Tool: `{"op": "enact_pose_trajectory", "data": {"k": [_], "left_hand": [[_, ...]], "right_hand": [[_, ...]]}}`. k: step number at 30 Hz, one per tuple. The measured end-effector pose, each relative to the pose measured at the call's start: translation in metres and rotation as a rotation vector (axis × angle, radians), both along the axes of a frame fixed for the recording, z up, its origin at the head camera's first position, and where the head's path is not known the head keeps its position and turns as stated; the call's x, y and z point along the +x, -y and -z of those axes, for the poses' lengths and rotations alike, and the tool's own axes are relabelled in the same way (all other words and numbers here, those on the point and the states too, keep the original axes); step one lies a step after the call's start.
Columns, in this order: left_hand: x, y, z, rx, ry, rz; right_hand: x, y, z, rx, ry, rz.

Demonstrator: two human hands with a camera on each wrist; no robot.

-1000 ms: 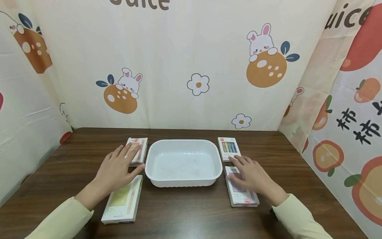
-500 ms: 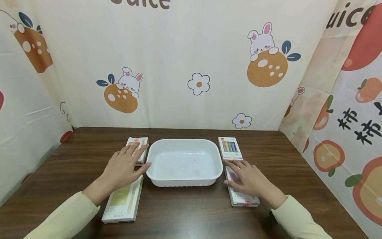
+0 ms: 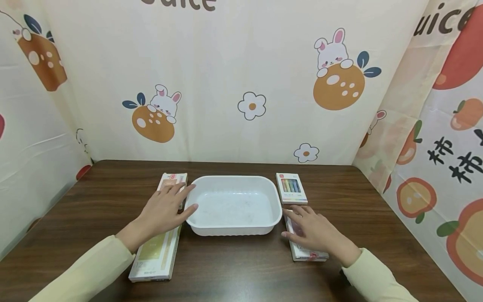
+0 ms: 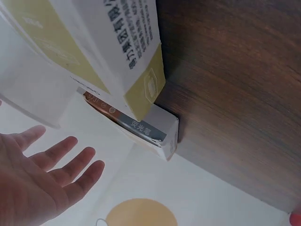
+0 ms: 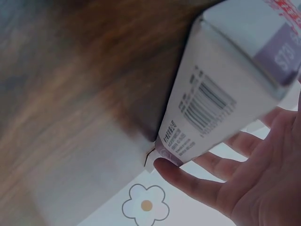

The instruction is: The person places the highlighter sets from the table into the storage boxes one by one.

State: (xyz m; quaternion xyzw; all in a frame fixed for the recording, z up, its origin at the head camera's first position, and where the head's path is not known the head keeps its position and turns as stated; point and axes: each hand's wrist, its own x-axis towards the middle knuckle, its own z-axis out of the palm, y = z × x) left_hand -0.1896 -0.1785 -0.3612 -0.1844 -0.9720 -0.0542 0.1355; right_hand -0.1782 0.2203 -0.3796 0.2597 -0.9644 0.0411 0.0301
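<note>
My left hand [image 3: 164,214] hovers with spread fingers over the gap between two boxes, its fingertips overlapping the left rim of a white plastic tray [image 3: 233,230]. Beneath it are a white box with a yellow-green panel [image 3: 154,256] and, behind, a highlighter box [image 3: 174,178] with an orange-pink panel. In the left wrist view this hand [image 4: 42,179] is apart from both boxes. My right hand [image 3: 315,230] lies over a purple-panelled white box [image 3: 309,254], fingers extended. The right wrist view has one fingertip [image 5: 169,167] right at that box's [image 5: 207,99] far corner.
A white box picturing coloured pens [image 3: 291,188] lies behind the right hand, beside the tray. All stand on a dark wood table [image 3: 234,272]. A printed curtain [image 3: 215,138] rises at the table's back edge, with more printed cloth [image 3: 426,201] along the right.
My left hand has moved right, from over the orange-pink box to the tray's rim. The right hand has drawn slightly nearer, off the coloured-pen box's edge. Boxes and tray keep their places.
</note>
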Motion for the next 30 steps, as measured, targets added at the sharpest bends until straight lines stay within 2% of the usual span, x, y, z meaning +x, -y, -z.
{"op": "enact_pose_trajectory", "data": {"k": [5, 14, 22, 30], "left_hand": [[-0.0014, -0.0006, 0.0009, 0.0, 0.025, 0.007], [-0.0024, 0.0001, 0.0033, 0.024, 0.06, 0.014], [-0.004, 0.0004, 0.0052, 0.04, 0.039, 0.041], [-0.0055, 0.0004, 0.0061, 0.047, 0.041, 0.044]], "right_hand": [[0.0004, 0.0003, 0.0002, 0.002, 0.032, 0.002], [0.0, 0.0002, 0.0007, 0.004, 0.036, -0.01], [-0.0008, 0.003, 0.0005, 0.017, -0.011, -0.028], [-0.0005, 0.0068, 0.0008, 0.012, -0.04, -0.004]]}}
